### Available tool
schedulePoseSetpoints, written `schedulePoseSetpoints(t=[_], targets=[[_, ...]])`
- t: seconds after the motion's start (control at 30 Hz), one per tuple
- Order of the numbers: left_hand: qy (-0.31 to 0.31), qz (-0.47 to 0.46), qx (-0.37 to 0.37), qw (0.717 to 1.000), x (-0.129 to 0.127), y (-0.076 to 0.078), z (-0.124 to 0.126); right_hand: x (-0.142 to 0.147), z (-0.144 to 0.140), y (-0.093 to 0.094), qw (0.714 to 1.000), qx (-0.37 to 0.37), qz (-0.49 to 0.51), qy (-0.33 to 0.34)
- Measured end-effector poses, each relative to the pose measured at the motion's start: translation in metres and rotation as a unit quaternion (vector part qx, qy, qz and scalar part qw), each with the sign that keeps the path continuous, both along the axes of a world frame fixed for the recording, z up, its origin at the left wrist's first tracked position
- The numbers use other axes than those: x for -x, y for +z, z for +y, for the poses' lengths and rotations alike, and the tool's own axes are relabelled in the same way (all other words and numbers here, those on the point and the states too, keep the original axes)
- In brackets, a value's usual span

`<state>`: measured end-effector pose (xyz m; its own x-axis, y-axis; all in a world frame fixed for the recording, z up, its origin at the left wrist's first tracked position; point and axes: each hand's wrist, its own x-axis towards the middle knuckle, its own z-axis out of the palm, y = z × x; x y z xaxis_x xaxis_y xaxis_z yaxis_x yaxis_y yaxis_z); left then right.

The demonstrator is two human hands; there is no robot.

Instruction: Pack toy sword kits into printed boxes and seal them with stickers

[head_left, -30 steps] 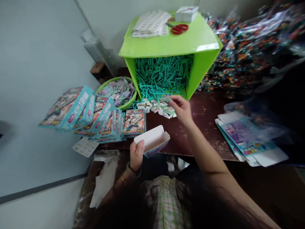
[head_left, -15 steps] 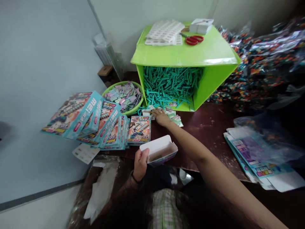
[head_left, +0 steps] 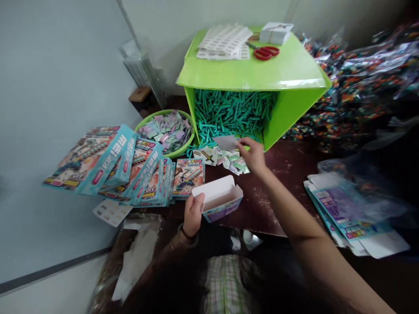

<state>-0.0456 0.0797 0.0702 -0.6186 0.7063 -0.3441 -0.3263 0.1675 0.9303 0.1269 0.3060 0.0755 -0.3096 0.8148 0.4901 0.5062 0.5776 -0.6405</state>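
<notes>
My left hand (head_left: 193,213) grips the left end of a small printed carton (head_left: 224,207), its white flap raised and its top open. Pinched in my right hand (head_left: 253,155) is a pale card (head_left: 226,142), held above the table in front of the green bin. Below it lie a card with a pixel sword picture (head_left: 207,157) and several small pastel sachets (head_left: 234,162). Teal sticks (head_left: 234,111) fill the lower part of the bright green bin (head_left: 288,113), which lies on its side.
Filled boxes (head_left: 144,170) lean in a row at left, beside a green basket (head_left: 193,139) of sachets. Red scissors (head_left: 266,52), sticker sheets (head_left: 225,39) and a card stack (head_left: 276,33) sit atop the bin. Flattened cartons (head_left: 347,218) lie right, below bagged colourful pieces (head_left: 366,87).
My right hand has lifted from the cards by the bin and moved right and up, with a pale card in its fingers. My left hand still holds the carton, now tilted slightly differently.
</notes>
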Motion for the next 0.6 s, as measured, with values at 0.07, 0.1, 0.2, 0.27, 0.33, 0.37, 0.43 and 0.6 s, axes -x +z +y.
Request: schedulePoseSetpoints(t=[0.07,0.1,0.2,0.27,0.33,0.37,0.43,0.6], targets=[[-0.017,0.013,-0.016,1.0,-0.001,-0.001,0.01,-0.029,-0.025,0.043,0.995,-0.021,0.094,0.024],[-0.026,0.018,-0.023,0.999,-0.003,-0.002,0.014,-0.039,-0.04,0.061,0.993,-0.032,0.091,0.062],[-0.049,0.022,-0.029,0.998,-0.009,-0.004,0.022,-0.05,-0.086,0.086,0.971,-0.067,-0.037,0.227],[-0.05,0.037,-0.022,0.998,-0.015,-0.003,0.023,-0.045,-0.108,0.076,0.941,-0.103,-0.117,0.301],[-0.031,0.083,-0.022,0.996,-0.019,0.0,0.02,-0.04,-0.113,0.054,0.93,-0.129,-0.136,0.316],[-0.021,0.117,-0.03,0.992,-0.02,0.002,0.018,-0.041,-0.108,0.043,0.936,-0.134,-0.127,0.3],[-0.034,0.194,-0.071,0.978,-0.019,0.002,0.016,-0.054,-0.082,0.021,0.964,-0.113,-0.111,0.216],[-0.318,0.343,-0.189,0.864,-0.03,-0.034,0.023,-0.164,0.016,-0.018,0.961,0.085,-0.193,-0.178]])
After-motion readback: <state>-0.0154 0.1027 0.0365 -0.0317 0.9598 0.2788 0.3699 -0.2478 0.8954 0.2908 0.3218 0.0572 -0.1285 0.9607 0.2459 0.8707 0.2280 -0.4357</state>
